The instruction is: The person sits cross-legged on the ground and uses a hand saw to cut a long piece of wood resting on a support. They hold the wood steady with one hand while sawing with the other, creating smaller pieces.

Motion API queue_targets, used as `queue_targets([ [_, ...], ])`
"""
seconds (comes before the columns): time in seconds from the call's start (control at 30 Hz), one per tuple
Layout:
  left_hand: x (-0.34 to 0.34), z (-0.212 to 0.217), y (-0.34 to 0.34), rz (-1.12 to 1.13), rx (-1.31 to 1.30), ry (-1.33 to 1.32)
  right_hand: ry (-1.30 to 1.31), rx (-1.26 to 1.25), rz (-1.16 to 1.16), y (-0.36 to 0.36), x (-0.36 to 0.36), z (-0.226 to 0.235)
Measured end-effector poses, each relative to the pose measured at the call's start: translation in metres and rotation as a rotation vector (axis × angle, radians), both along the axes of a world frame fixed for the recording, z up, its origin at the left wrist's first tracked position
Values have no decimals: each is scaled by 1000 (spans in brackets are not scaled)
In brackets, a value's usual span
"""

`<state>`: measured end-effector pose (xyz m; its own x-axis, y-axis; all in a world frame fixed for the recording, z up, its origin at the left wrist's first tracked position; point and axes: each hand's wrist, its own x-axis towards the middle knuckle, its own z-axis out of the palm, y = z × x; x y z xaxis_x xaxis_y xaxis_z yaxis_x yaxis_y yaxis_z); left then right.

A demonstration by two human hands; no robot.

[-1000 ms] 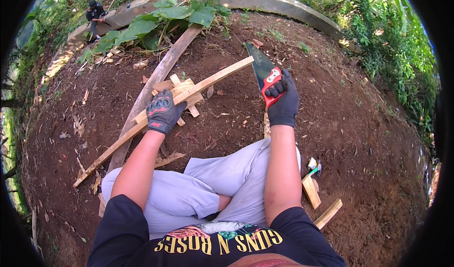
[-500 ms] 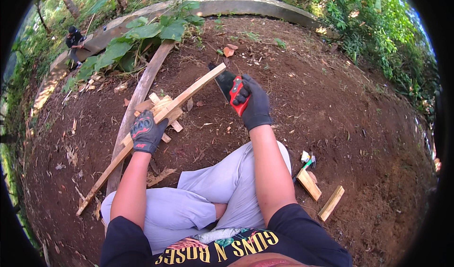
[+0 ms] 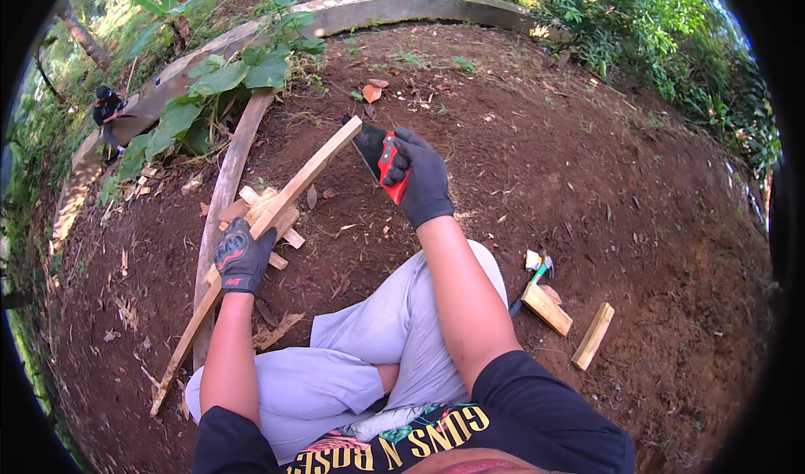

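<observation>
My left hand (image 3: 243,254), in a black glove with red trim, grips a long square wooden stick (image 3: 309,172). The stick slants from the ground at the lower left up to the middle. In my gloved right hand (image 3: 422,176) is the red handle of a hand saw (image 3: 367,148). Its dark blade points up and left, close to the stick's far end; whether blade and wood touch I cannot tell. Beneath the stick lies a small pile of short wood pieces (image 3: 285,222), beside a long weathered plank (image 3: 225,193) on the soil.
Two cut blocks (image 3: 594,336) (image 3: 547,309) lie at my right, beside a hammer with a green handle (image 3: 543,271). A broad-leaved plant (image 3: 222,80) covers the plank's far end. Behind runs a low concrete wall (image 3: 377,8); a person (image 3: 107,113) sits at the far left.
The view has shifted, so most things sit a little further left. The stick now stands slightly steeper. Both hands keep their hold on stick and saw.
</observation>
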<state>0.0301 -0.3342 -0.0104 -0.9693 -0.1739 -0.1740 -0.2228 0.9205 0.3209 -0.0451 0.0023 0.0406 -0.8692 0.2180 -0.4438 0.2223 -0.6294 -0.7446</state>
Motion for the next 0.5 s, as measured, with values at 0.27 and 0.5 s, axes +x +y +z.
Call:
queue_targets([
  [0.27, -2, 2, 3, -3, -8, -20, 15, 41, -2, 1, -2, 0],
  [0.5, -1, 7, 4, 18, -5, -55, 12, 28, 25, -1, -1, 0],
])
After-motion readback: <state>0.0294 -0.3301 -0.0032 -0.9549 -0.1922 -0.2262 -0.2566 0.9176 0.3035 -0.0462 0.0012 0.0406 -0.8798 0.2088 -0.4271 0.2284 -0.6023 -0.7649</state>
